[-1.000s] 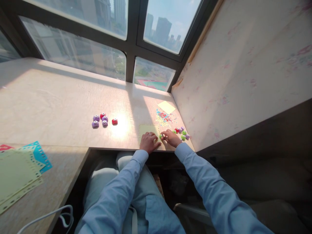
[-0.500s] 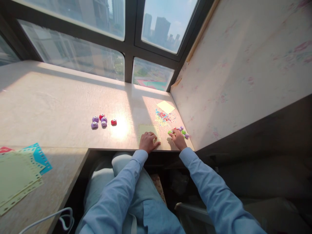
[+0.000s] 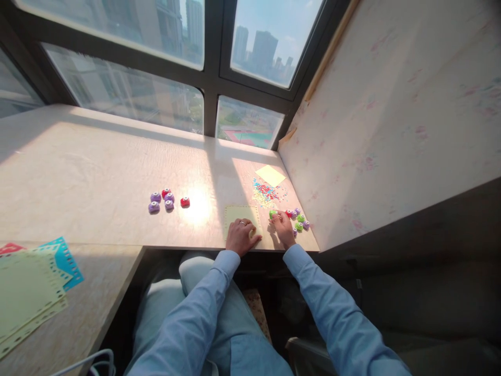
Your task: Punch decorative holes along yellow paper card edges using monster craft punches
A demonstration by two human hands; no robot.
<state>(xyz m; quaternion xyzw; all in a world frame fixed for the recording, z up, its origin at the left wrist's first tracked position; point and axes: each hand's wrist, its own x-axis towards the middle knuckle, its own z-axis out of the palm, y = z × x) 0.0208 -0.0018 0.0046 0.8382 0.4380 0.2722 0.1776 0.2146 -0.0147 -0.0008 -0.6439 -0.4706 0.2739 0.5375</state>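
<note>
Head view: green punch (image 3: pixel 273 214) in my right hand (image 3: pixel 284 230), left hand (image 3: pixel 239 236) on a pale sheet (image 3: pixel 236 211)

At the far left, a red sheet (image 3: pixel 11 247) peeks out behind the pale green papers (image 3: pixel 27 287), whose edges carry rows of punched holes. A blue sheet (image 3: pixel 73 267), also punched, sticks out from beneath them, and a white cable (image 3: pixel 88 359) loops by the edge of the desk (image 3: pixel 97 177). Farther along, four purple punches (image 3: pixel 155 197) sit close together with one red punch (image 3: pixel 166 192); a second red punch (image 3: pixel 185 201) stands alone, near the sunlit glare. Any lettering on their round white tops is too small to read.

Next comes my left hand, a ring on one finger, lying on the near right part of the pale sheet, fingers bent and thumb apart from them. Beyond it are scattered paper bits (image 3: pixel 265 192) in blue, red and yellow, and behind those a yellow sheet (image 3: pixel 270 175).

My right fingers pinch the green punch just right of the pale sheet; whether its base touches the desk, I cannot tell. Right beside that hand, a cluster of red, purple and green punches (image 3: pixel 300 219) stands near the flowered wall (image 3: pixel 376 130). Lower right, in shadow, is a small pale tag (image 3: pixel 359 284), its print unreadable.
</note>
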